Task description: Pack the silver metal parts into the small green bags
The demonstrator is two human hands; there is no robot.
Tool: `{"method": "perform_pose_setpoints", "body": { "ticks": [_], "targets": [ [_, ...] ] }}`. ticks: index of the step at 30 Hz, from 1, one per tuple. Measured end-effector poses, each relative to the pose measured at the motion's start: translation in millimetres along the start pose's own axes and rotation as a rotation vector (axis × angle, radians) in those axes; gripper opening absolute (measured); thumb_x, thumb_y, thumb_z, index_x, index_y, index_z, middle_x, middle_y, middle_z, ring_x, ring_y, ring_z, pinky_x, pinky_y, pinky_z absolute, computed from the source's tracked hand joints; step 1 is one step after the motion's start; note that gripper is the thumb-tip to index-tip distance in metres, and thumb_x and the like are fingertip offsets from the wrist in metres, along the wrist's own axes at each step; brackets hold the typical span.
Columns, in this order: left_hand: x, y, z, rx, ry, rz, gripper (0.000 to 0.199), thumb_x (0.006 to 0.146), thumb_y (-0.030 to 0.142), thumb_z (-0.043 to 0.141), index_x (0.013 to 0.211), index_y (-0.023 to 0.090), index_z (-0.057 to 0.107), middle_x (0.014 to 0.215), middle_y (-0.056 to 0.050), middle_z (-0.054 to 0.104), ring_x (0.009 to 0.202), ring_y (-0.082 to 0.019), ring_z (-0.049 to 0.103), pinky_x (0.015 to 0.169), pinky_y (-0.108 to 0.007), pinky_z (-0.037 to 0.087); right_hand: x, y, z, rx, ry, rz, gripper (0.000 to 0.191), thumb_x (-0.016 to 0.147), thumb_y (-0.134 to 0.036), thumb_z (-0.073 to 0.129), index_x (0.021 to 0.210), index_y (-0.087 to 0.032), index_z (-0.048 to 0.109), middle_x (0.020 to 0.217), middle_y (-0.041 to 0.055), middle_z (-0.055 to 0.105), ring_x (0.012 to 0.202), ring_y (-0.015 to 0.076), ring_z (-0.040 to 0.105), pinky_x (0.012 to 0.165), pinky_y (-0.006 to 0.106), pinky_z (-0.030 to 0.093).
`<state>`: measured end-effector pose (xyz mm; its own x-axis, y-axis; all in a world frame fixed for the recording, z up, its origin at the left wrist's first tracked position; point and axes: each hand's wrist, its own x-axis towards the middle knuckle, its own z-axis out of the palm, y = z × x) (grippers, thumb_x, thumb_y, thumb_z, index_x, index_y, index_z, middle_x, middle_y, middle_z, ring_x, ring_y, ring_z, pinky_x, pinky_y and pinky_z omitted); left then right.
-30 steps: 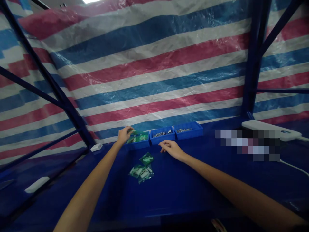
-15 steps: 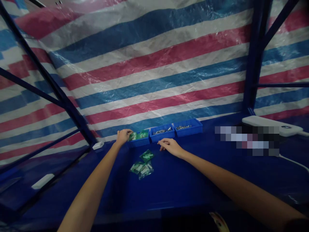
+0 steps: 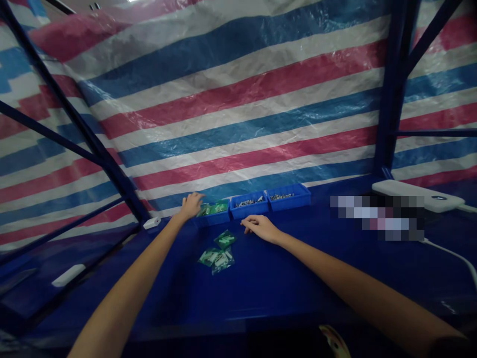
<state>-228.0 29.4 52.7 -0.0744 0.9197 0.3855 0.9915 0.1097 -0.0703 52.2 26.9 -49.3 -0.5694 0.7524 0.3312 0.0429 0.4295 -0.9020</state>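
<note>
My left hand is over the left end of the leftmost blue bin, fingers stretched towards it and no item visible in them. Small green-and-clear plastic packets fill that bin. My right hand is just in front of the middle bin, its fingers loosely bent and apart, with nothing visible in them. Between my forearms, on the blue tabletop, lies a green packet with pale pieces inside. Nearer to me, more packets overlap in a small pile.
Small metal parts fill the middle bin and the right bin. White devices stand at the far right and left. A white cable crosses the right side. Blue frame posts and striped sheeting border the table.
My left hand has lifted slightly off the packets at the left bin, and its fingers look more spread. The right hand has hardly moved. The view has shifted a little.
</note>
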Motion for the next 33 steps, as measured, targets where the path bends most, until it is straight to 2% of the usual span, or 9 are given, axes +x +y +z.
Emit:
{"method": "perform_pose_setpoints", "body": {
  "ticks": [2,4,8,10,12,19,22,28,33],
  "targets": [
    [-18.7,14.8,-11.7,-0.062,0.131,0.102,0.039,0.084,0.031,0.039,0.12,0.022,0.05,0.122,-0.011,0.054,0.112,-0.028,0.046,0.089,-0.042,0.034,-1.1,0.4,0.2,-0.088,0.001,-0.021,0.027,0.081,-0.04,0.05,0.087,-0.019,0.066,0.078,0.0038,0.069,0.074,0.0155,0.063,0.069,0.026,0.045],
    [-47.9,30.9,-19.3,-0.112,0.129,0.239,0.04,0.086,0.041,0.037,0.12,0.023,0.049,0.12,-0.008,0.054,0.11,-0.025,0.046,0.092,-0.041,0.033,-3.0,-0.1,0.6,-0.189,-0.013,-0.069,0.023,0.079,-0.036,0.053,0.089,-0.02,0.066,0.081,0.003,0.068,0.074,0.0147,0.061,0.069,0.026,0.045],
    [-110.7,55.9,-11.6,-0.203,-0.22,0.461,0.05,0.084,0.052,0.039,0.128,0.026,0.043,0.132,-0.007,0.047,0.119,-0.023,0.043,0.099,-0.038,0.031,-9.0,-5.5,1.5,-0.421,-0.032,-0.192,0.026,0.076,-0.035,0.059,0.098,-0.022,0.065,0.093,0.0042,0.065,0.082,0.0155,0.058,0.076,0.029,0.043],
    [-129.9,65.1,0.5,-0.218,-0.331,0.429,0.054,0.087,0.053,0.033,0.134,0.028,0.035,0.141,-0.007,0.038,0.126,-0.025,0.036,0.102,-0.041,0.028,-12.2,-9.5,2.6,-0.525,-0.025,-0.196,0.03,0.077,-0.036,0.058,0.103,-0.023,0.063,0.102,0.0053,0.063,0.091,0.0172,0.055,0.083,0.032,0.04],
    [-137.6,76.5,12.2,-0.239,-0.363,0.381,0.054,0.088,0.053,0.027,0.136,0.028,0.031,0.144,-0.007,0.033,0.13,-0.026,0.031,0.104,-0.044,0.025,-14.7,-13.5,4.0,-0.61,0.005,-0.141,0.031,0.081,-0.036,0.054,0.108,-0.022,0.061,0.108,0.0062,0.061,0.1,0.0188,0.052,0.088,0.035,0.037],
    [-122.7,147.9,26.4,-0.336,-0.192,0.35,0.047,0.091,0.046,0.022,0.123,0.021,0.044,0.124,-0.009,0.051,0.111,-0.025,0.047,0.095,-0.048,0.034,-15.9,-22.3,-4.0,-0.829,0.103,0.085,0.036,0.091,-0.032,0.033,0.097,-0.02,0.066,0.109,0.0086,0.061,0.104,0.0204,0.051,0.086,0.032,0.037],
    [-105.6,167.4,29.5,-0.323,-0.159,0.35,0.042,0.087,0.044,0.033,0.115,0.018,0.052,0.11,-0.011,0.057,0.102,-0.027,0.05,0.088,-0.047,0.039,-15.3,-25.0,-15.7,-0.86,0.141,0.184,0.037,0.09,-0.031,0.032,0.094,-0.019,0.067,0.106,0.0096,0.063,0.101,0.02,0.055,0.08,0.029,0.039],
    [-67.4,164.0,30.6,-0.574,-0.12,0.429,0.027,0.079,0.036,0.048,0.088,0.017,0.065,0.092,-0.008,0.064,0.087,-0.02,0.058,0.082,-0.032,0.044,-10.6,-25.9,-27.0,-0.705,0.218,0.291,0.043,0.09,-0.042,0.028,0.098,-0.023,0.066,0.1,0.008,0.068,0.095,0.022,0.06,0.077,0.031,0.041],
    [-66.5,150.4,30.8,-0.698,0.001,0.367,0.031,0.083,0.038,0.044,0.078,0.017,0.066,0.08,-0.005,0.066,0.073,-0.017,0.059,0.07,-0.029,0.045,-5.9,-21.3,-25.1,-0.57,0.218,0.292,0.054,0.088,-0.054,0.023,0.095,-0.024,0.068,0.1,0.0087,0.068,0.097,0.0267,0.06,0.081,0.037,0.041]
  ]
}}
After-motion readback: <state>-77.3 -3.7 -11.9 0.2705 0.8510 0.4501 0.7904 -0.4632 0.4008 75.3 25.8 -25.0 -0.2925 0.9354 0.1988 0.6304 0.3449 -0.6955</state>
